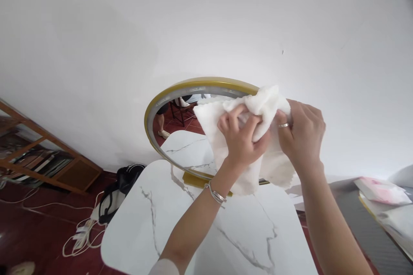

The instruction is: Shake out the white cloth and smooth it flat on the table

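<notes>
An oval mirror [180,117] with a gold frame stands on a white marble-patterned table [135,219], close to the wall. A white cloth [216,120] hangs bunched over the mirror's right side and covers much of the glass there. My left hand [245,135], with bracelets at the wrist, has its fingers curled into the cloth in front of the mirror. At the right rim, my right hand [301,133], wearing a ring, grips the cloth around the frame's edge. Cloth hides some of its fingertips.
A wooden shelf [48,154] with stacked items stands at the left wall. Beside the table, a black bag [124,189] and white cables with a power strip [82,234] lie on the red floor. At right, a pink-and-white packet [382,191] rests on a grey surface.
</notes>
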A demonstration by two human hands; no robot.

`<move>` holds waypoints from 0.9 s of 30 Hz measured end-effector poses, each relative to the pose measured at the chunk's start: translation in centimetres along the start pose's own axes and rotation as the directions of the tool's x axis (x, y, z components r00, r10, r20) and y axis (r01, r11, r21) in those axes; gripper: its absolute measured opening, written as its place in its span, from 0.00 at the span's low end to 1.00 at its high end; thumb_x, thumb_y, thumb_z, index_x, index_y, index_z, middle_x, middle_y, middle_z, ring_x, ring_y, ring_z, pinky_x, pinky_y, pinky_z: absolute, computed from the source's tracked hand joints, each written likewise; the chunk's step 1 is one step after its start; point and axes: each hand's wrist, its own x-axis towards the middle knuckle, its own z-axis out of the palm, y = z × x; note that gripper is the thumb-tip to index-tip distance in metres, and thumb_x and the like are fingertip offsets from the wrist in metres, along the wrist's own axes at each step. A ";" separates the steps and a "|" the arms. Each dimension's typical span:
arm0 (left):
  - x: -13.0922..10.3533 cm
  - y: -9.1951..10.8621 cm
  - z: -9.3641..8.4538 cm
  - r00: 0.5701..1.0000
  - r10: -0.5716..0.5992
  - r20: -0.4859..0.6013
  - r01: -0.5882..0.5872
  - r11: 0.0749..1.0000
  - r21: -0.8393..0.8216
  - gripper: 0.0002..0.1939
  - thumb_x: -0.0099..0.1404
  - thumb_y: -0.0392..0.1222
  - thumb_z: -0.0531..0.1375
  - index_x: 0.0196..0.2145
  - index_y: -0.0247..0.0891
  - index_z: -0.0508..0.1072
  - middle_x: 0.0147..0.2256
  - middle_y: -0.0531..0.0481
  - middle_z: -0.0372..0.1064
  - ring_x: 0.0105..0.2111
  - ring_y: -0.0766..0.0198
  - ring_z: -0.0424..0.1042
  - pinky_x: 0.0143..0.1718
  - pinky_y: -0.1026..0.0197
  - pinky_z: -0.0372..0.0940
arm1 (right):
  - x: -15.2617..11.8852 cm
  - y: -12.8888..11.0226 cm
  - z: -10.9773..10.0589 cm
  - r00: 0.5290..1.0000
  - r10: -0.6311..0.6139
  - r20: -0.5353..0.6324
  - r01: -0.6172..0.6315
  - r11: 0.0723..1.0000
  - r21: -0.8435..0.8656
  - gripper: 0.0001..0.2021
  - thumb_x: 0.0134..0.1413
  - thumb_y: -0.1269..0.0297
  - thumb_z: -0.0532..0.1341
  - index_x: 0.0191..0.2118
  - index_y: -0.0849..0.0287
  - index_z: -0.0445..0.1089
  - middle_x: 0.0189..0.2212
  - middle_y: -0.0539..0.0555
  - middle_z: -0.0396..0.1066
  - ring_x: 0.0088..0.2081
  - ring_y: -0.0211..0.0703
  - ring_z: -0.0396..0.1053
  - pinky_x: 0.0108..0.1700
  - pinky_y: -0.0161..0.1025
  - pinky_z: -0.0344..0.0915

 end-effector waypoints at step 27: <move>-20.4 -2.4 -15.3 0.796 -0.097 0.597 0.106 0.994 0.020 0.14 0.57 0.30 0.53 0.37 0.41 0.73 0.40 0.41 0.70 0.40 0.55 0.70 0.42 0.51 0.70 | -28.4 -6.4 2.7 0.851 0.405 0.336 -0.518 0.752 0.407 0.32 0.60 0.60 0.54 0.66 0.53 0.41 0.58 0.66 0.56 0.56 0.58 0.63 0.50 0.57 0.68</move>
